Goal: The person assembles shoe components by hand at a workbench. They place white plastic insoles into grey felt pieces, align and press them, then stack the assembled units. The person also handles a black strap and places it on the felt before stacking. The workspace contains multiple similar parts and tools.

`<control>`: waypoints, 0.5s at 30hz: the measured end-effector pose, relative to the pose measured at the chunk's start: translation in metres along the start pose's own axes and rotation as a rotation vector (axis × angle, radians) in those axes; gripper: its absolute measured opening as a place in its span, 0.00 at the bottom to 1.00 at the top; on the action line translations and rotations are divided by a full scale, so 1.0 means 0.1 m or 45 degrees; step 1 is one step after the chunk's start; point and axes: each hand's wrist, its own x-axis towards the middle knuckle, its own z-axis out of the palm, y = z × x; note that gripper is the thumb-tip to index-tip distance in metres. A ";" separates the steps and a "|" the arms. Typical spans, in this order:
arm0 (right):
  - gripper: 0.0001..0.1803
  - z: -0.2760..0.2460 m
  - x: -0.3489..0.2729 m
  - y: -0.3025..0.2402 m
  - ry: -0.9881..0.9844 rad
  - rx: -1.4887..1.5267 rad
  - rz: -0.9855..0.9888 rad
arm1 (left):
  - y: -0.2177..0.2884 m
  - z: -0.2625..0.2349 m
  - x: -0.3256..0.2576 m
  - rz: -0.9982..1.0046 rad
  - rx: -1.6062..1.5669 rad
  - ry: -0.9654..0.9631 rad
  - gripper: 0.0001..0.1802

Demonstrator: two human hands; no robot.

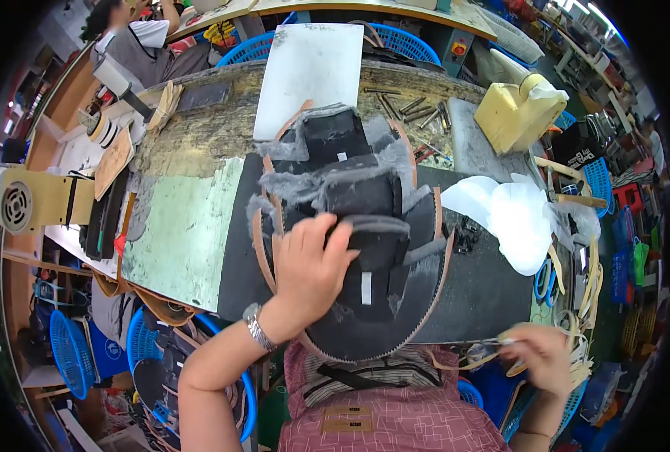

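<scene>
Stacked, overlapping black curved pieces [388, 331] with tan edges, zigzag trim and fuzzy grey flaps lie in front of me. My left hand [308, 267] is over their left-middle part, its fingers bent and close together by a grey-edged flap. Whatever its fingertips grip, if anything, is hidden. Beyond the table's near edge at the right, my right hand [540, 354] is closed, with some motion blur. A thin tan strip [474, 364] runs from its fingers toward my lap. Something small and shiny shows at the fingertips, too blurred to name.
A black mat [478, 301] lies beneath the pieces. At the right are a white plastic bag [520, 226], blue-handled scissors [544, 282] and a yellowish container [520, 113]. Metal rods [418, 109] and a white sheet [312, 75] lie farther back. Another person [135, 45] sits at far left.
</scene>
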 end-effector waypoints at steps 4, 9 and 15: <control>0.08 0.57 0.62 -0.19 -0.168 0.236 -0.420 | 0.01 -0.07 -0.02 -0.068 -0.711 0.066 0.13; 0.07 0.87 1.24 -0.56 -0.232 0.433 -0.601 | 0.02 -0.42 0.22 -0.895 -1.267 -0.466 0.15; 0.07 1.19 1.72 -0.39 -0.165 0.440 -0.164 | -0.31 -0.25 0.28 -0.743 -1.107 -0.644 0.19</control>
